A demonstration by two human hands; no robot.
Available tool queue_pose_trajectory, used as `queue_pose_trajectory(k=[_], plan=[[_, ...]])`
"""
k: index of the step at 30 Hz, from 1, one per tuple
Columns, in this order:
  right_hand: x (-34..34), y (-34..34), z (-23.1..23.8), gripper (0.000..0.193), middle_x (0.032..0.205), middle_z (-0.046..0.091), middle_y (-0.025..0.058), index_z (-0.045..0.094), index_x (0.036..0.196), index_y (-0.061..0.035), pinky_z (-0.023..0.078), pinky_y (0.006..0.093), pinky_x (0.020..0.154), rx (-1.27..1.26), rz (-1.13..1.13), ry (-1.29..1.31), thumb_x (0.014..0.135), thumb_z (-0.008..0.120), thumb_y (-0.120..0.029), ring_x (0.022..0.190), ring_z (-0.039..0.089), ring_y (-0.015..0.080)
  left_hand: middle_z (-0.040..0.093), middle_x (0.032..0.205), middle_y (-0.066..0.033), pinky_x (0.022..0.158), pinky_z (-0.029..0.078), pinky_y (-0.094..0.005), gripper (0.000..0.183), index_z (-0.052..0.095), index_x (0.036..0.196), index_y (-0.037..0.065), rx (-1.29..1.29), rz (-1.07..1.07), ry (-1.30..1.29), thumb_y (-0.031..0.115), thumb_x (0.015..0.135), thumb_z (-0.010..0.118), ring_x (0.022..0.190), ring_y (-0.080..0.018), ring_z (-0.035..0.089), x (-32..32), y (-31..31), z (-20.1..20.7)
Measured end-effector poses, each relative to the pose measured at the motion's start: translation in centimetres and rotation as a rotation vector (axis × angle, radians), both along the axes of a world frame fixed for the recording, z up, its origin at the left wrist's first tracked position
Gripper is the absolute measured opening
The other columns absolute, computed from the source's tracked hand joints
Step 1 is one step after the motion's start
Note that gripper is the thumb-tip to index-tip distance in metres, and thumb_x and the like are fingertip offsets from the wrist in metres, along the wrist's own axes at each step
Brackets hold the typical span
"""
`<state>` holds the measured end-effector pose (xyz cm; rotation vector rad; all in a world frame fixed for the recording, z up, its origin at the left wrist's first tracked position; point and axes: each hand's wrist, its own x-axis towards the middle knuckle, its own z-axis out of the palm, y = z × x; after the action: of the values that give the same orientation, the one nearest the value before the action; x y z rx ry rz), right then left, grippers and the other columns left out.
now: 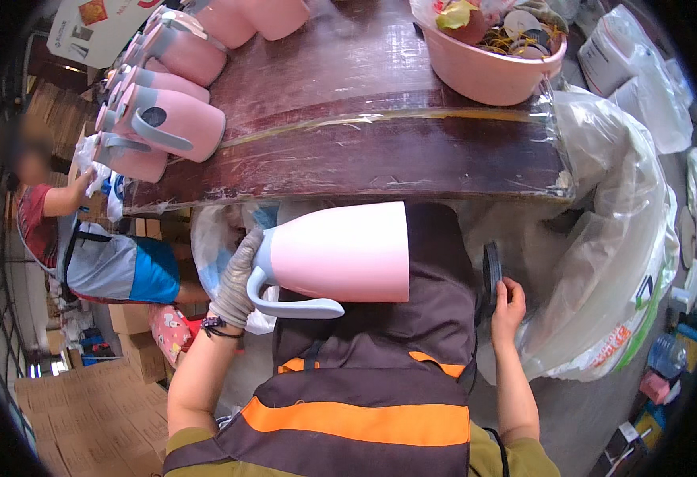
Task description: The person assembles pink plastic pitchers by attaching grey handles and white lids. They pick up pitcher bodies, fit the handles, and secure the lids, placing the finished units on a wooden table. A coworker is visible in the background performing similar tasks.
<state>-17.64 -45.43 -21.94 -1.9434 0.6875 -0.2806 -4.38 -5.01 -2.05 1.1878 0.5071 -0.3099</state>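
Note:
A pink vacuum jug [340, 254] with a grey-blue collar and handle lies on its side above my lap, its base toward the right. My left hand [236, 278], in a grey glove, is closed around the collar end. The lid end is hidden by the glove. My bare right hand [508, 312] pinches a thin dark round disc [491, 269], seen nearly edge-on, well apart from the jug. A dark apron [364, 342] with orange bands covers my lap below the jug.
A dark red wooden table [348, 163] spans the front, with several pink jugs [178, 119] at its left. A pink basin [484, 71] of small parts stands at its right. Large plastic bags [611, 230] lie right; cartons [94, 405] and another person [54, 207] are left.

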Motion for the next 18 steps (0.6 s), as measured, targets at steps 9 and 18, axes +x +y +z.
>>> queue_pose_trajectory(k=[9,18], plan=[[3.7,10.9,14.9,0.018,0.088,0.062,0.0129,0.062,0.094,-0.0014,0.049,0.0371,0.075,-0.088,0.314,-0.613,0.079,0.07,-0.004,0.081,0.061,0.0296,0.06,0.116,-0.0141,0.097,0.048,-0.0392,0.051,0.051,0.123,0.001,-0.444,0.047,0.223,0.036,0.089,0.064,0.107,-0.0249,0.059,-2.6,-0.4,-2.3],[3.5,12.3,14.2,0.02,0.089,0.064,0.0121,0.061,0.097,-0.0022,0.051,0.0366,0.072,-0.096,0.591,-0.7,0.081,0.07,-0.01,0.08,0.063,0.029,0.062,0.116,-0.0129,0.099,0.045,-0.0435,0.046,0.053,0.125,0.004,-0.454,0.058,0.216,0.037,0.092,0.058,0.108,-0.026,0.059,-3.4,3.2,-2.6]])
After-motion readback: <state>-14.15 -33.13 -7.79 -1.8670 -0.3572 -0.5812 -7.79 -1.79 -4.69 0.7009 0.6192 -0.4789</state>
